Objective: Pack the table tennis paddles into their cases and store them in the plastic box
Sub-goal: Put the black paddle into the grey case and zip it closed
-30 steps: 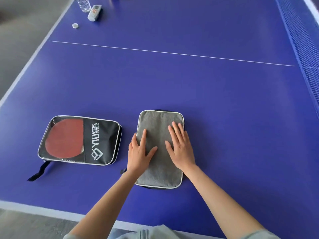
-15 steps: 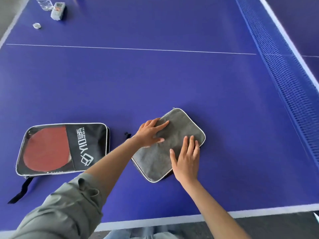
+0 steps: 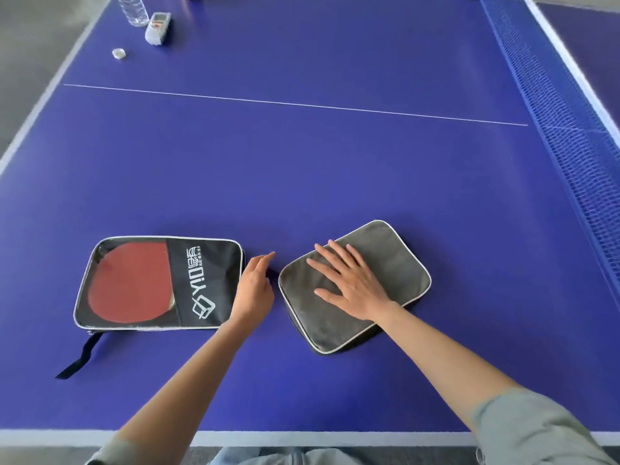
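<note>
We record: blue table-tennis table (image 3: 335,169) with white edge lines; blue mesh net (image 3: 553,105) along its right side; grey floor (image 3: 37,31) beyond its left edge.

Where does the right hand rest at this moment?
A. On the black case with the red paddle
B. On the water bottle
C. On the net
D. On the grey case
D: the right hand lies flat, fingers spread, on the grey case.

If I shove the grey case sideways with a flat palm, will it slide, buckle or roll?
The grey case lies flat under the open right hand, so it should slide, not roll. Its fabric face looks soft, so it may dimple. The table looks smooth, so expect little drag.
</note>
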`<state>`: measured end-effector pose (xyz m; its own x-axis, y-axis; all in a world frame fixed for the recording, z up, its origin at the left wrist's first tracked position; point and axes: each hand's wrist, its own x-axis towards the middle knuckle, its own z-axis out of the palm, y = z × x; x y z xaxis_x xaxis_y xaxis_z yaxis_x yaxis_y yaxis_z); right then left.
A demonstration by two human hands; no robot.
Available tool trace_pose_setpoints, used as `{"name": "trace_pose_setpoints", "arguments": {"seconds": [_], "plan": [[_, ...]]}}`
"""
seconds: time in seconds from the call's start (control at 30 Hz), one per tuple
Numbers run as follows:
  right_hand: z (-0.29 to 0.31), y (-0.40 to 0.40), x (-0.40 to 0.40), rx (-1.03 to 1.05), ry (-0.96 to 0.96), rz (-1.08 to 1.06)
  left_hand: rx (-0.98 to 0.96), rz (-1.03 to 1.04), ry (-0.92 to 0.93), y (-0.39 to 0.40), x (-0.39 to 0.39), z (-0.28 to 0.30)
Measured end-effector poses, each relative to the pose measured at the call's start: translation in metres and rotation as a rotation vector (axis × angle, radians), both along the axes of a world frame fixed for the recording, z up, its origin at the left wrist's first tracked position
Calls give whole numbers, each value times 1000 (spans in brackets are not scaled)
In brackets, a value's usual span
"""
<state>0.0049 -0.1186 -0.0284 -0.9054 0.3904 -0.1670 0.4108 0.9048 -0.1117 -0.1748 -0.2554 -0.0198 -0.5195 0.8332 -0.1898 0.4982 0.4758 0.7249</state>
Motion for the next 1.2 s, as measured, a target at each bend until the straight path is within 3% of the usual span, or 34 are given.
{"name": "trace_pose_setpoints", "arguments": {"seconds": [0.17, 0.3, 0.37, 0.43, 0.53, 0.63, 0.87, 1.03, 1.2], "plan": [[-13, -3, 4, 41, 90, -27, 7, 215, -129, -8, 13, -3], [-9, -1, 4, -15, 119, -28, -16, 330, -363, 0, 33, 1], [-9, 2, 8, -95, 218, -127, -29, 263, -157, 8, 41, 3], [-11, 12, 24, -139, 317, -395, -12, 108, 99, 23, 50, 10], [-12, 29, 57, -107, 277, -687, -75, -184, 250, 60, 73, 19], [-12, 31, 69, -73, 266, -647, -188, -347, 315, 99, 105, 15], [-12, 15, 68, 45, 267, -776, -252, -408, 550, 113, 123, -13], [-9, 4, 74, -74, 381, -829, -173, -510, 605, 113, 110, -16], [-1, 37, 86, -225, 480, -692, -93, -527, 673, 106, 98, -21]]}}
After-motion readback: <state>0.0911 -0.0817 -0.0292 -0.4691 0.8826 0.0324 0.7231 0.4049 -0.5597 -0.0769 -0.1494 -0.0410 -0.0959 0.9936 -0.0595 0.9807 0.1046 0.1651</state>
